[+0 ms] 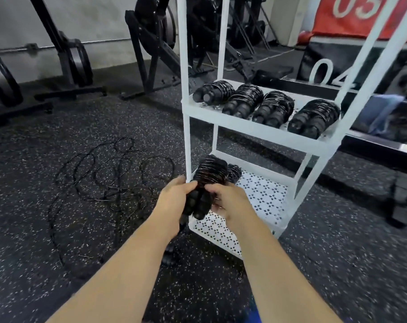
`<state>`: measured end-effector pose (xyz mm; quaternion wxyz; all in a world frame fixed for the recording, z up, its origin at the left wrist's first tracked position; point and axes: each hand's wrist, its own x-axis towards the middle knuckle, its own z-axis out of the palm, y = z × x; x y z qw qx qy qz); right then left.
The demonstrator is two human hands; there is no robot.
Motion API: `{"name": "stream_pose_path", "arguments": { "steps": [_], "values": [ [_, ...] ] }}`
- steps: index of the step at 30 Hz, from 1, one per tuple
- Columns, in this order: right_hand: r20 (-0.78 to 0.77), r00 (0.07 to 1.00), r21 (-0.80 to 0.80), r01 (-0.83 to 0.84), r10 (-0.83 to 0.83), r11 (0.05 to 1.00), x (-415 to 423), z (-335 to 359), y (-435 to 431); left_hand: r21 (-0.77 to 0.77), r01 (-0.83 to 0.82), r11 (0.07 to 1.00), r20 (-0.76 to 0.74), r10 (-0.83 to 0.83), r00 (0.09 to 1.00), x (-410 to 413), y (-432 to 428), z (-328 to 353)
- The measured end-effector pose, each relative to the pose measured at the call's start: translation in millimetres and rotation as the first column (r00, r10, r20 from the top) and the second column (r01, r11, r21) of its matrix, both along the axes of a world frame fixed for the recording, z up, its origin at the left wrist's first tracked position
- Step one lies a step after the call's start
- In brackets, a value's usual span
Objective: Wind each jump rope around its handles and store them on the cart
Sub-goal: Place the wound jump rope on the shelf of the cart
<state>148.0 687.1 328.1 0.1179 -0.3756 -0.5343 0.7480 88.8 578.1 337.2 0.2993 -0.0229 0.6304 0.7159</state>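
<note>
In the head view, your left hand (174, 199) and right hand (229, 201) both clamp the handle end of the black wound jump-rope bundle (211, 173), its long axis pointing away from you and upward. The white plastic cart's perforated bottom shelf (265, 197) lies just beyond and right, nearer your right hand.

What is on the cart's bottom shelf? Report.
One wound rope lies on the bottom shelf, half hidden. The held bundle, left hand and right hand cover the shelf's left part.
</note>
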Motion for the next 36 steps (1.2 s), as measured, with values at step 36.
{"name": "stream_pose_path", "arguments": {
  "steps": [36],
  "values": [
    [0.480,0.839,0.367,0.073,-0.256,0.927,-36.6,-91.0,133.7,-0.309,0.463,0.831,-0.110,-0.515,0.850,-27.6,80.7,-39.4]
  ]
}}
